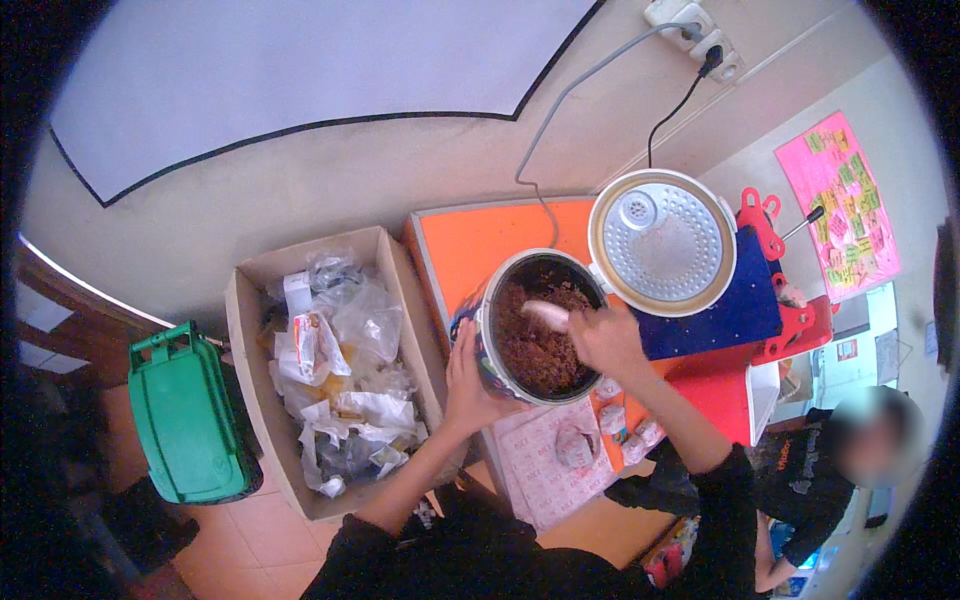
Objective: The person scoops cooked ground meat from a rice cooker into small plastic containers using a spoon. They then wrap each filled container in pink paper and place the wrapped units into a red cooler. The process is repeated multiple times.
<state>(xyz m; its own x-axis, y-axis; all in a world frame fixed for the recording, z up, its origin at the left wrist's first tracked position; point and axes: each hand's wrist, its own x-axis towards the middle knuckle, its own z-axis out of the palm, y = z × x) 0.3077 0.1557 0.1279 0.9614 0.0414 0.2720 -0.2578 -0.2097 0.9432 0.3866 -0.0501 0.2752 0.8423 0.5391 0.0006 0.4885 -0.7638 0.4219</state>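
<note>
A rice cooker (486, 330) with its lid (664, 241) swung up stands on an orange table. Dark brown rice (541, 349) fills part of its pot. My right hand (609, 337) grips a pale rice paddle (547, 313), whose blade dips into the rice. Against the cooker's outer left side rests my left hand (474, 382), steadying or touching it; the fingers are partly spread. Printed wrapping paper (532, 480) lies at the near edge of the table, with a small wrapped bundle (575, 448) on it. Several more wrapped bundles (612, 418) sit beside the paper.
A cardboard box (244, 390) full of plastic and paper waste adjoins the table's left side. Farther left stands a green wheeled bin (191, 420). A blue surface (697, 335) and red parts are at right. Cords run to a wall socket strip (694, 37). Another person is at lower right.
</note>
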